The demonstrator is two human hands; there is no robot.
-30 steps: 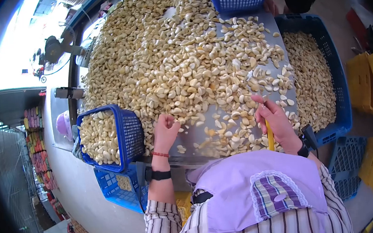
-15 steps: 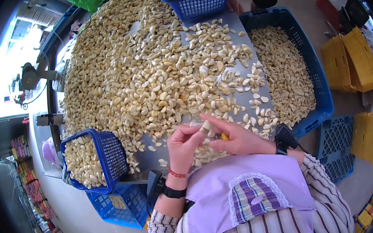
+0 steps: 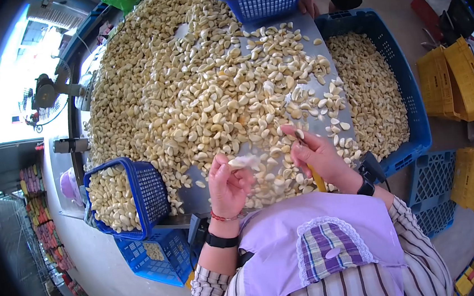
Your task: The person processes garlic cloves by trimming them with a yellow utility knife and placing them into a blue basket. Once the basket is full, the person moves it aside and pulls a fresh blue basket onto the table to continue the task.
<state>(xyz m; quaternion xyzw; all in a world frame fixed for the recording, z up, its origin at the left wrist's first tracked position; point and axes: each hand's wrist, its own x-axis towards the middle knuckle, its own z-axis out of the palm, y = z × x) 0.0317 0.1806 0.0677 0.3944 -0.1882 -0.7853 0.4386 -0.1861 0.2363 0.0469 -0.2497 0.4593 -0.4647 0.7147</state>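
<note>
The head camera looks forward and down onto the table [image 3: 196, 199], seemingly close.

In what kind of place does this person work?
Probably a workshop where food is sorted or trimmed by hand: a metal table is heaped with pale pieces, perhaps garlic cloves; a large blue crate beside it holds similar ones; and the person's right hand grips a yellow-handled tool.

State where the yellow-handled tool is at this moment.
In the head view, the yellow-handled tool is right of centre, held in the person's right hand, with the end of its handle pointing down toward the lilac apron.
</note>
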